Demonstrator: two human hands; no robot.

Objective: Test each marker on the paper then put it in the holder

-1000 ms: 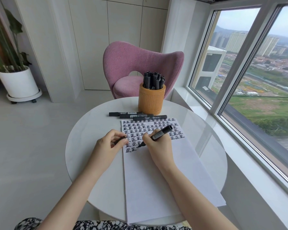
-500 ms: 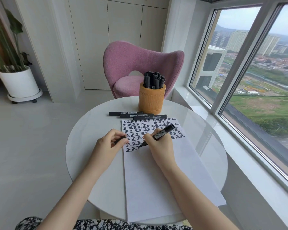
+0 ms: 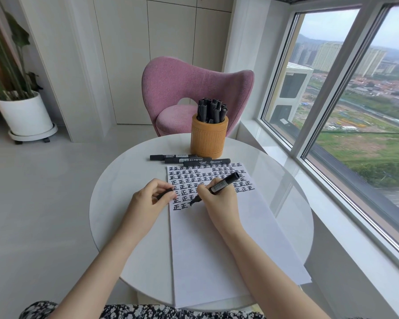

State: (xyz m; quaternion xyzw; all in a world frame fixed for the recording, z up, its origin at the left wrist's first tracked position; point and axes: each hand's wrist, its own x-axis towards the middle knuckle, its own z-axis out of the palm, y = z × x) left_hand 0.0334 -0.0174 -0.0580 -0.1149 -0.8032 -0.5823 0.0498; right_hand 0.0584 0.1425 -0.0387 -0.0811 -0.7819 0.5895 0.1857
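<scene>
While the right hand (image 3: 219,201) grips a black marker (image 3: 217,187) in a writing hold, its tip rests on the sheet of paper (image 3: 217,245) at the end of the lowest row of written characters (image 3: 207,178), with the barrel slanting up and away to the right. Just to the left, the left hand (image 3: 148,201) lies on the paper's left edge, fingers curled around a small dark piece, apparently the marker's cap (image 3: 165,193); most of it is hidden. Beyond both hands, three capped markers (image 3: 189,160) lie side by side on the round white bench (image 3: 129,180), touching one another along the paper's far edge. Directly behind them stands the tan cylindrical holder (image 3: 209,139), with a cluster of black markers (image 3: 211,110) standing upright inside. Farther off, past the bench, sits a pink chair (image 3: 194,88); a potted plant (image 3: 21,107) stands well off to the left of the left hand, and a window (image 3: 355,88) runs along the right.
</scene>
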